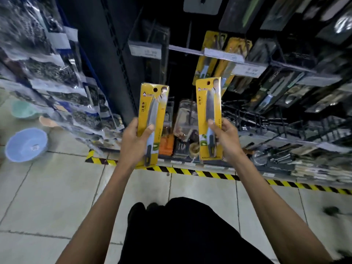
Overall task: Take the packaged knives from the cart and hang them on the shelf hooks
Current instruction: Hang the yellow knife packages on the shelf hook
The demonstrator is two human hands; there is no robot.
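The left hand (133,141) covers the lower left edge of the left knife package (153,109), and its fingers, except the thumb, are hidden behind the card. The right hand (226,141) likewise masks the right knife package (209,103). Price labels (145,52) are blurred and unreadable. Hanging bags (47,77) are smeared.

The left packaged knife (152,119) is held in the left hand (133,143), the right packaged knife (209,111) beside it in the right hand (225,140), both before the shelf (285,66). A basin (25,144) is set on the floor (57,187), far left.

Glossy yellow card packs (152,111) — metal blades.
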